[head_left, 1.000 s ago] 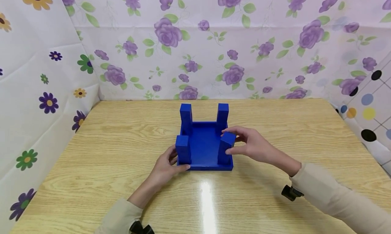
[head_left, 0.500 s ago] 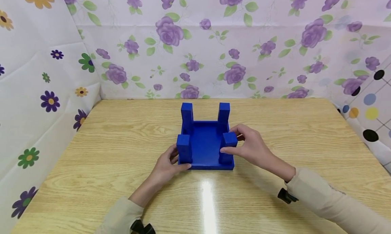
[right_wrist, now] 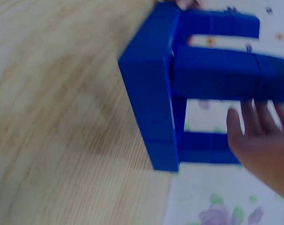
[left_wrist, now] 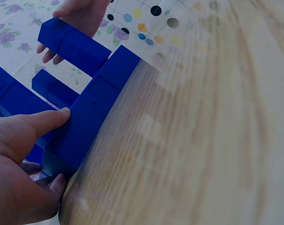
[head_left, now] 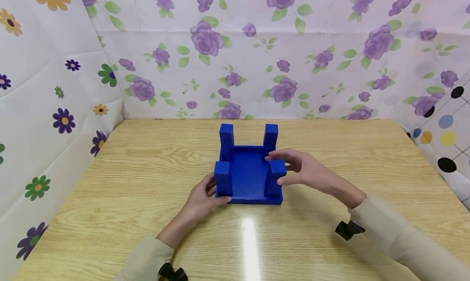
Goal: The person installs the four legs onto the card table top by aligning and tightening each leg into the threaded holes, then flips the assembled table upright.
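A blue square tray (head_left: pixel 249 201) with low walls lies on the table, a tall blocky leg standing up at each corner. My left hand (head_left: pixel 198 199) grips its front left corner, thumb over the front wall and fingers round the outer side. Beside the front right leg (head_left: pixel 272 185) is my right hand (head_left: pixel 310 173), its thumb tip at the leg's right edge and the fingers spread behind it. In the right wrist view the right hand (right_wrist: pixel 264 145) is loosely spread around that leg (right_wrist: pixel 217 72). That leg stands upright and square to its corner.
The pale wood table (head_left: pixel 147 167) reaches back to a floral cloth (head_left: pixel 235 60). Patterned cloths also hang at the left and right sides. A black device (head_left: pixel 349 229) sits under the right sleeve, another (head_left: pixel 172 273) at the left one.
The front right leg has turned from slightly twisted to square. My right thumb first slid left across its face, then moved back right to its edge. My left hand kept its hold.
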`<state>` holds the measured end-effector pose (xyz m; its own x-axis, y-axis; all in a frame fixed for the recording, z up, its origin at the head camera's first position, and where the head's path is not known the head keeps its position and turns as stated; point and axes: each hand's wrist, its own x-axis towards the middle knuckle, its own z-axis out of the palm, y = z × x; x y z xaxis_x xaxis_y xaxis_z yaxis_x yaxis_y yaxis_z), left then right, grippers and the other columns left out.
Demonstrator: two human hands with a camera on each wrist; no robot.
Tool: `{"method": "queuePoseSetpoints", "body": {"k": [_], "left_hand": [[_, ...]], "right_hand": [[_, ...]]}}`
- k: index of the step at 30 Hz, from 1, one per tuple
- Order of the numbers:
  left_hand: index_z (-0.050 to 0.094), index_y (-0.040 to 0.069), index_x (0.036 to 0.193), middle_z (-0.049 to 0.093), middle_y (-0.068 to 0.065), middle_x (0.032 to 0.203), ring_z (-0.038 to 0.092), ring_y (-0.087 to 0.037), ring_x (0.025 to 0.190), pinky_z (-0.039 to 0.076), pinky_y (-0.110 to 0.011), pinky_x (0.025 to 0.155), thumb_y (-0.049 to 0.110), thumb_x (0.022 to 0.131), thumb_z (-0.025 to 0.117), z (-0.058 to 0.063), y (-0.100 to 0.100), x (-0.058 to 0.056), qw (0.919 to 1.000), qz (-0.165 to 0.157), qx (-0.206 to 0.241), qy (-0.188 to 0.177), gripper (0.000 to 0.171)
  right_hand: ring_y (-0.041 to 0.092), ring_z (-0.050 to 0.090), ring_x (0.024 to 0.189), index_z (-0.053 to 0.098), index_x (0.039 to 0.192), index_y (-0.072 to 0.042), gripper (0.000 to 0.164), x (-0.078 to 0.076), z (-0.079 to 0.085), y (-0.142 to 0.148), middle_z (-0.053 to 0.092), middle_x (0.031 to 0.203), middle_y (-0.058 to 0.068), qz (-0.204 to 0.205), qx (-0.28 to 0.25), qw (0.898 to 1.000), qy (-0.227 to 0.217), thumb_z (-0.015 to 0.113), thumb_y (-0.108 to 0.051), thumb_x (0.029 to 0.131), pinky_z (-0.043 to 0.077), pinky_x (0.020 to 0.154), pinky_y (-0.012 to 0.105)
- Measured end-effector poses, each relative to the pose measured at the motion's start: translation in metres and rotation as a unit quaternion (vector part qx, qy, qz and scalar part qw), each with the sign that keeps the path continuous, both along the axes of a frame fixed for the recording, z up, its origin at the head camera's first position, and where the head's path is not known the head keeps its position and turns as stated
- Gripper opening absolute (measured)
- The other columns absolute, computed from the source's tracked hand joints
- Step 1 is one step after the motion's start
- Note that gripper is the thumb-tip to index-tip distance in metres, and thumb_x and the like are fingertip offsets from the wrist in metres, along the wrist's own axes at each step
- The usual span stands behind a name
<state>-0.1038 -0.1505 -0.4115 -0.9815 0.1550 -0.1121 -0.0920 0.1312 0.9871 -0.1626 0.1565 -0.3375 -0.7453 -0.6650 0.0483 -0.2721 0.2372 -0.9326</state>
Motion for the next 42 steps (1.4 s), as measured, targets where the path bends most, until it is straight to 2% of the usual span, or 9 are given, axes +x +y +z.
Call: {"method": "queuePoseSetpoints", "body": {"k": [3, 7, 10, 13, 17, 22, 27, 34, 42], "left_hand": [[0.038, 0.005, 0.147, 0.047, -0.02, 0.139, 0.043, -0.037, 0.131, 0.04, -0.046, 0.104, -0.001, 0.08, 0.076, -0.001, 0.0, 0.0, 1.0, 0.002, 0.001, -0.003, 0.077], [0.037, 0.004, 0.147, 0.047, -0.02, 0.139, 0.042, -0.038, 0.13, 0.041, -0.046, 0.103, -0.001, 0.08, 0.076, -0.002, -0.001, 0.0, 1.0, 0.0, 0.004, -0.001, 0.077], [0.037, 0.005, 0.147, 0.047, -0.02, 0.139, 0.042, -0.038, 0.131, 0.042, -0.046, 0.103, 0.0, 0.08, 0.077, -0.003, -0.001, 0.0, 1.0, -0.003, 0.003, -0.001, 0.078], [0.036, 0.005, 0.147, 0.046, -0.02, 0.14, 0.041, -0.038, 0.131, 0.042, -0.046, 0.103, 0.001, 0.08, 0.078, -0.004, -0.001, 0.0, 1.0, -0.002, -0.003, -0.003, 0.079], [0.037, 0.005, 0.147, 0.046, -0.018, 0.14, 0.041, -0.037, 0.132, 0.041, -0.046, 0.103, 0.002, 0.079, 0.079, -0.005, -0.001, 0.0, 0.9999, 0.003, -0.008, -0.009, 0.08], [0.037, 0.005, 0.147, 0.047, -0.019, 0.139, 0.042, -0.038, 0.131, 0.041, -0.047, 0.103, 0.002, 0.079, 0.078, -0.005, -0.001, 0.0, 1.0, 0.001, -0.005, -0.007, 0.079], [0.037, 0.005, 0.147, 0.047, -0.02, 0.138, 0.042, -0.038, 0.13, 0.042, -0.047, 0.103, 0.003, 0.08, 0.078, -0.005, -0.001, 0.0, 1.0, 0.001, -0.006, -0.004, 0.078], [0.037, 0.005, 0.147, 0.048, -0.019, 0.137, 0.043, -0.038, 0.13, 0.042, -0.048, 0.103, 0.003, 0.079, 0.079, -0.003, 0.0, 0.0, 0.9999, 0.003, -0.014, -0.005, 0.08], [0.036, 0.006, 0.147, 0.047, -0.019, 0.138, 0.042, -0.037, 0.131, 0.042, -0.047, 0.103, 0.002, 0.079, 0.078, -0.003, 0.0, -0.001, 0.9999, 0.001, -0.009, -0.006, 0.08]], "right_hand": [[0.022, 0.04, 0.134, 0.046, 0.143, -0.007, 0.062, -0.007, -0.001, 0.008, 0.049, 0.141, 0.01, 0.042, -0.03, 0.998, -0.044, 0.072, -0.008, 0.087, 0.036, 0.109, 0.041], [0.019, 0.039, 0.135, 0.045, 0.144, -0.007, 0.059, -0.012, -0.002, 0.012, 0.048, 0.143, 0.013, 0.077, -0.05, 0.994, -0.058, 0.068, -0.004, 0.089, 0.038, 0.106, 0.03], [0.018, 0.048, 0.126, 0.045, 0.145, -0.008, 0.059, -0.013, -0.002, 0.01, 0.05, 0.141, 0.013, 0.093, -0.054, 0.992, -0.06, 0.066, -0.003, 0.09, 0.045, 0.092, 0.023], [0.02, 0.057, 0.092, 0.046, 0.144, -0.005, 0.058, -0.014, -0.001, 0.008, 0.054, 0.138, 0.012, 0.094, -0.049, 0.992, -0.065, 0.067, -0.004, 0.09, 0.041, 0.069, 0.026], [0.023, 0.037, 0.062, 0.05, 0.14, 0.0, 0.054, -0.013, 0.001, 0.006, 0.058, 0.133, 0.012, 0.081, -0.033, 0.994, -0.062, 0.068, -0.006, 0.089, 0.036, 0.059, 0.028], [0.022, 0.036, 0.064, 0.054, 0.137, -0.004, 0.05, -0.011, 0.004, 0.005, 0.059, 0.13, 0.009, 0.064, 0.001, 0.997, -0.044, 0.069, -0.009, 0.09, 0.037, 0.06, 0.027], [0.02, 0.051, 0.077, 0.055, 0.135, -0.007, 0.048, -0.008, 0.005, 0.003, 0.06, 0.128, 0.007, 0.05, 0.028, 0.998, -0.015, 0.07, -0.011, 0.09, 0.044, 0.067, 0.027], [0.021, 0.056, 0.115, 0.059, 0.126, -0.01, 0.048, -0.001, 0.005, -0.001, 0.061, 0.123, 0.005, 0.01, 0.026, 1.0, 0.006, 0.078, -0.014, 0.082, 0.046, 0.099, 0.038], [0.021, 0.057, 0.108, 0.062, 0.118, -0.006, 0.048, 0.006, 0.0, -0.008, 0.063, 0.117, 0.004, -0.069, 0.035, 0.995, 0.065, 0.084, -0.014, 0.076, 0.05, 0.093, 0.038]]}}
